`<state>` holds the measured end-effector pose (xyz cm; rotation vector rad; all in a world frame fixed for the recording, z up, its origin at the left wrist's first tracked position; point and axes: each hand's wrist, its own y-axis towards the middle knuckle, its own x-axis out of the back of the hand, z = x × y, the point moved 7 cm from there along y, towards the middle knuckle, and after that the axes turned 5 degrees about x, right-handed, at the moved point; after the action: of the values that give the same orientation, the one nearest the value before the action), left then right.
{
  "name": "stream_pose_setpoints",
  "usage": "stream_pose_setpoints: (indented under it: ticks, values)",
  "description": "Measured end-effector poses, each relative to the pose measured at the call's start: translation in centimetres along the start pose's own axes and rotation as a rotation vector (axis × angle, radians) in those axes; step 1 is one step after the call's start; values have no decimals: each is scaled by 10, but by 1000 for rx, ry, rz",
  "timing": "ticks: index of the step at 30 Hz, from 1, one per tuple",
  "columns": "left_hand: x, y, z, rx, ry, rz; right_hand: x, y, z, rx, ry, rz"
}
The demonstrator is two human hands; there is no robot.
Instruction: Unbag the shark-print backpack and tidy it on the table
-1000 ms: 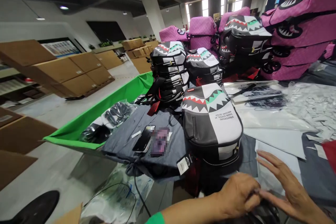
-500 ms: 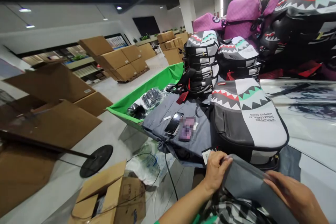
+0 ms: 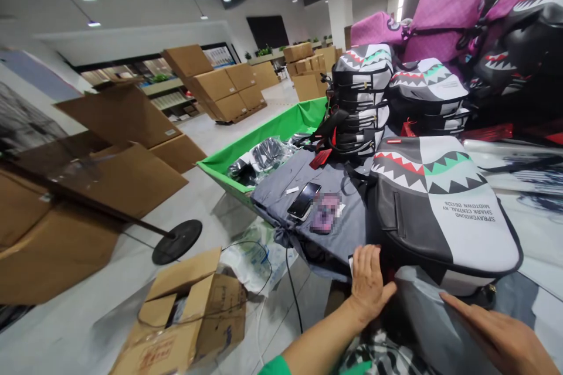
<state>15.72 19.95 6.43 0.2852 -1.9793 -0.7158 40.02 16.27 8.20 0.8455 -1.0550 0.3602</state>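
From my end I see the L hand at the near edge of the desk, fingers up and held tog., thumb spread out toward the grey plastic sheet; can't tell if thumb tip touches it. Half a sec ago that hand was pinching the sheet's corner, so its grip has loosened. R hand lies along the other side of the sheet, forefinger stretched out on it; its thumb is hidden, so can't tell if it's pinching. Sheet itself is at the near edge, just in front of the big shark-mouth backpack, now sloping down btwn the hands vs. arched up a moment earlier; a sec ago it wasn't up btwn them. Below, a b/w patterned cloth shows partly. Backpack lies flat, same spot on desk as prev. Black phone + blurred-out purple item sit side by side nr the desk's L front corner, unmoved. Backpack stack stands farther back along the L edge, w/ green bin beyond that edge. My view has swung L since the 1st frame, so the open carton on the floor, off the L front corner, is now mostly in shot.
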Motion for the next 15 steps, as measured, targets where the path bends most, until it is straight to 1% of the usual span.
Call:
stream_pose_setpoints:
  ticks: [2, 3, 4, 6, 7, 9, 11, 12, 13, 15]
  values:
    - [-13, 0, -3, 62, 68, 56, -1, 1, -2, 60, 49, 46]
    - [-16, 0, -4, 81, 87, 106, 0, 1, -4, 67, 59, 48]
    - [-17, 2, -3, 89, 90, 171, 1, 1, -6, 60, 60, 32]
    - [-12, 7, 5, 118, 41, 319, 4, 2, -8, 49, 53, -14]
    - [-7, 11, 13, 155, -19, 400, 5, 2, -8, 61, 53, -28]
    - [1, 20, 35, 265, -202, 594, 3, 4, -7, 110, 56, -5]
    - [4, 27, 57, 376, -367, 779, 1, 5, -7, 152, 44, 35]
    - [4, 30, 66, 414, -407, 843, 1, 6, -7, 165, 33, 49]
    - [5, 32, 75, 441, -410, 876, 1, 6, -7, 171, 21, 36]
    - [8, 35, 85, 469, -343, 860, 2, 5, -4, 172, 9, -7]
